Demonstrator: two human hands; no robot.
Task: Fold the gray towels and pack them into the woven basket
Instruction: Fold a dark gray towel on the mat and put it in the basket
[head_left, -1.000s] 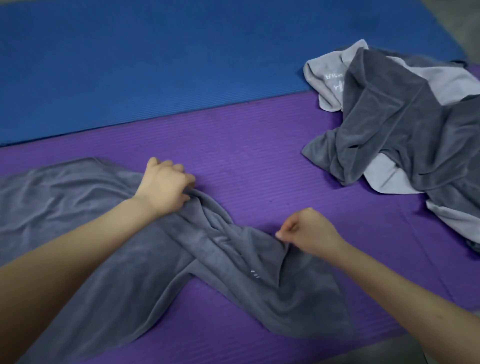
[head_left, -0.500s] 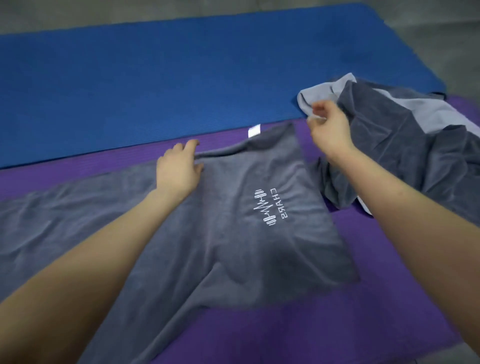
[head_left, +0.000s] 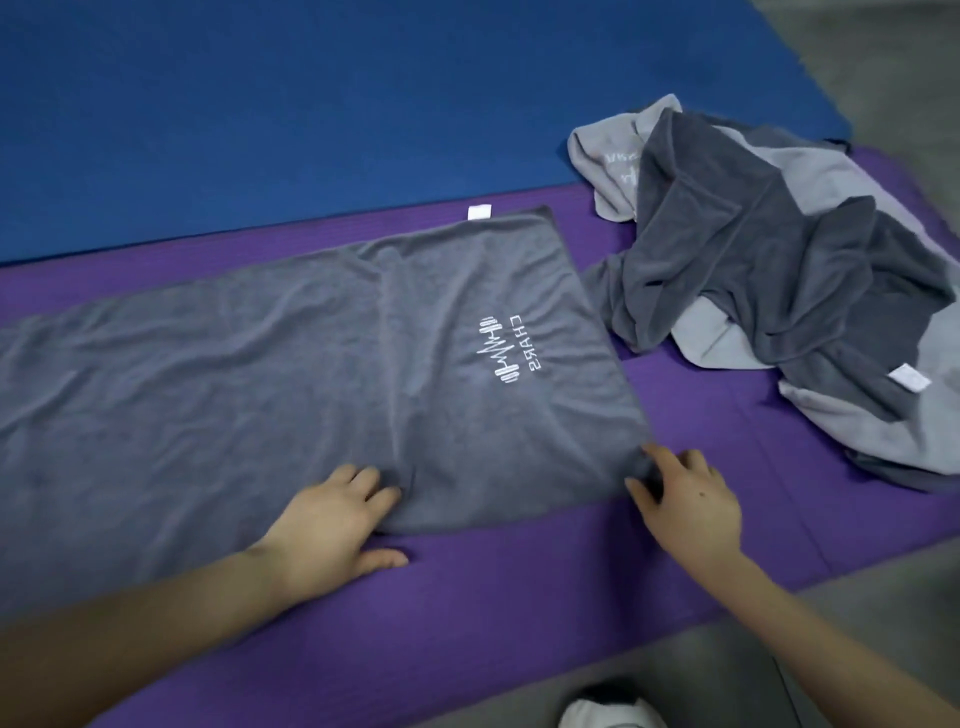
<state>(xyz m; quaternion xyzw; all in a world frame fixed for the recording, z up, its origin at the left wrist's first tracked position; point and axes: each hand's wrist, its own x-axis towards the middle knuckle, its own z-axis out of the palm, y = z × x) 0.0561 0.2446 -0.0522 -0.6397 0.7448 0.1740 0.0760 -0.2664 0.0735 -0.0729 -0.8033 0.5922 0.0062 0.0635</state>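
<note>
A gray spread towel (head_left: 260, 389) lies flat on the purple mat (head_left: 519, 597), running from the left edge of the view to about the middle, with soft wrinkles across it. Its white logo (head_left: 506, 351) faces up near the right end, and a small white tag (head_left: 479, 212) sticks out at the far right corner. The hands are apart, both at the towel's near edge. The left hand (head_left: 327, 525) rests with straight fingers spread flat on the cloth, its thumb lying on the mat. The right hand (head_left: 685, 499) is at the near right corner and appears to pinch that corner between thumb and fingers, though blur makes the grip hard to read. To the right, just beside the spread towel, a crumpled pile of towels (head_left: 753, 249) in dark and light gray sits on the same mat. A blue mat (head_left: 311, 104) lies along the far side, and gray floor (head_left: 675, 670) shows nearest the person
</note>
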